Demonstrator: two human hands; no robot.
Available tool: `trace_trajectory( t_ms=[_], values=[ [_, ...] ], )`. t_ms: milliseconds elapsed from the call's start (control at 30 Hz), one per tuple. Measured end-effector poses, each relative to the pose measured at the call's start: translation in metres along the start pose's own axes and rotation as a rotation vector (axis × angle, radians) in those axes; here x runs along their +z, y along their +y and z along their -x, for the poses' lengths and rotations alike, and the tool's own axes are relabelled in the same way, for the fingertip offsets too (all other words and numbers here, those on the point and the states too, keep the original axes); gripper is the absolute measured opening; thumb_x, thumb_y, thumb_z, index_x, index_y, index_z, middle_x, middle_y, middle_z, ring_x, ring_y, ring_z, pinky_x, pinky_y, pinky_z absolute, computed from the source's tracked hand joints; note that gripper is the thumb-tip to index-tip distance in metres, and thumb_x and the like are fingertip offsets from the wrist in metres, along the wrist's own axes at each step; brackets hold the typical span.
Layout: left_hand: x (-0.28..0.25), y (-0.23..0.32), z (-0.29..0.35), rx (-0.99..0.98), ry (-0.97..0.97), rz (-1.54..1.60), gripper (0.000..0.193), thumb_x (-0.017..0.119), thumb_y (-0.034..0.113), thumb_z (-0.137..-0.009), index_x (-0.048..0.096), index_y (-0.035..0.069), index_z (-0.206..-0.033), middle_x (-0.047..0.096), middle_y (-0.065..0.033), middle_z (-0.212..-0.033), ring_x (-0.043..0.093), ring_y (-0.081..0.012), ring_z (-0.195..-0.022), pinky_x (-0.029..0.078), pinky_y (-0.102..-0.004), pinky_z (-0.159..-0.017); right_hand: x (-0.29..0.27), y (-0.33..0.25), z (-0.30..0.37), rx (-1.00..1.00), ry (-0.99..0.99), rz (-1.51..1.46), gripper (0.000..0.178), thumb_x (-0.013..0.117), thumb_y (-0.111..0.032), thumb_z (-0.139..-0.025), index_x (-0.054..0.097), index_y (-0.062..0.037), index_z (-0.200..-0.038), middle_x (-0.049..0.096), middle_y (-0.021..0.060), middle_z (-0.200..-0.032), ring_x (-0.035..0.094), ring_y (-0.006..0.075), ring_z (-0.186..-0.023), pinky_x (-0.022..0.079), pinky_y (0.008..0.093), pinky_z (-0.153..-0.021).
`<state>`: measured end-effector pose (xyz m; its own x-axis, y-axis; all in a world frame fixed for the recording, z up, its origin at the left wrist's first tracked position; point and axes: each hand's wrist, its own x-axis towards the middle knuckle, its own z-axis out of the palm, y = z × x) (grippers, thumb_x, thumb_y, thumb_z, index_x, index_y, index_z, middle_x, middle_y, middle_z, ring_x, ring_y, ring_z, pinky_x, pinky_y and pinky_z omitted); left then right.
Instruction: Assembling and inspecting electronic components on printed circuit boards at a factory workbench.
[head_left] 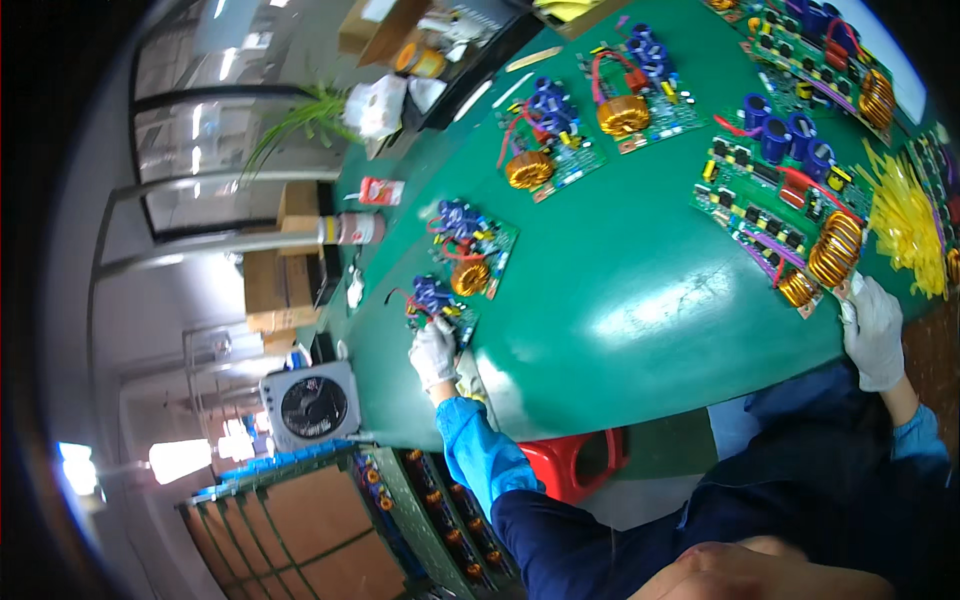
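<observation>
My left hand, in a white glove, reaches to a small circuit board at the left of the table. Its fingers are curled at the board, beside the blue capacitors and red wire. My right hand, also gloved in white, is at the near right corner of a larger green circuit board. Its fingers close on that corner, just below a big copper coil; the fingertips are partly hidden. This board also carries several blue capacitors, red and purple wires and a smaller copper coil.
More circuit boards with copper coils lie on the green table. Yellow strips are heaped at the right. Boxes and a plant stand at the far left. A fan and a red stool are beside the table.
</observation>
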<state>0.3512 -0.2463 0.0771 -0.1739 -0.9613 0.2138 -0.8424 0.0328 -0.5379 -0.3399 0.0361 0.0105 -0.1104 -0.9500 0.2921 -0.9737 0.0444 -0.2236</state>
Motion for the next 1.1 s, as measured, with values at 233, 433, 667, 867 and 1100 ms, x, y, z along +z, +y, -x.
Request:
trace_trajectory(
  t_ms=[233, 433, 667, 867, 1100],
  values=[
    [0.041, -0.010, -0.049, -0.819, 0.548, 0.249, 0.038, 0.057, 0.027, -0.099, 0.056, -0.003, -0.122, 0.058, -0.0228, -0.116, 0.056, -0.0399, -0.108, 0.046, -0.0507, -0.094, -0.011, -0.010, -0.017, -0.009, 0.063, -0.014, 0.043, 0.066, -0.013, -0.088, 0.057, 0.0017, -0.126, 0.064, 0.0203, -0.110, 0.065, 0.0361, -0.096, 0.049, 0.0458, -0.080],
    [-0.170, 0.225, -0.044, -0.076, 0.578, 0.982, 0.032, 0.063, 0.011, -0.095, 0.061, 0.001, -0.125, 0.062, -0.0176, -0.123, 0.058, -0.0348, -0.114, 0.044, -0.0453, -0.103, -0.016, -0.010, -0.019, -0.059, 0.139, -0.034, 0.046, 0.069, -0.014, -0.086, 0.058, -0.0023, -0.129, 0.066, 0.0161, -0.100, 0.067, 0.0313, -0.087, 0.049, 0.0418, -0.073],
    [-0.328, 0.410, 0.024, 0.554, 0.555, 1.212, 0.048, 0.073, 0.038, -0.084, 0.061, 0.004, -0.116, 0.063, -0.0186, -0.111, 0.058, -0.0391, -0.112, 0.042, -0.0527, -0.103, -0.014, -0.006, -0.018, -0.084, 0.302, -0.284, 0.041, 0.070, -0.018, -0.091, 0.060, -0.0052, -0.128, 0.070, 0.0172, -0.102, 0.069, 0.0356, -0.084, 0.053, 0.0433, -0.070],
    [-0.353, 0.434, 0.032, 0.500, 0.402, 1.086, 0.051, 0.077, 0.051, -0.077, 0.065, 0.003, -0.091, 0.063, -0.0162, -0.092, 0.062, -0.0350, -0.091, 0.043, -0.0508, -0.095, -0.010, 0.001, -0.011, -0.147, 0.360, -0.398, 0.038, 0.070, -0.015, -0.090, 0.062, -0.0041, -0.126, 0.071, 0.0172, -0.101, 0.070, 0.0373, -0.084, 0.055, 0.0439, -0.070],
    [-0.355, 0.418, 0.053, 0.119, 0.531, 1.383, 0.033, 0.076, 0.038, -0.086, 0.069, 0.006, -0.091, 0.066, -0.0144, -0.084, 0.062, -0.0361, -0.080, 0.048, -0.0471, -0.075, -0.027, 0.006, -0.002, 0.112, 0.359, -0.681, 0.039, 0.064, -0.011, -0.098, 0.053, -0.0004, -0.133, 0.072, 0.0179, -0.113, 0.074, 0.0304, -0.099, 0.058, 0.0360, -0.082]
  ],
)
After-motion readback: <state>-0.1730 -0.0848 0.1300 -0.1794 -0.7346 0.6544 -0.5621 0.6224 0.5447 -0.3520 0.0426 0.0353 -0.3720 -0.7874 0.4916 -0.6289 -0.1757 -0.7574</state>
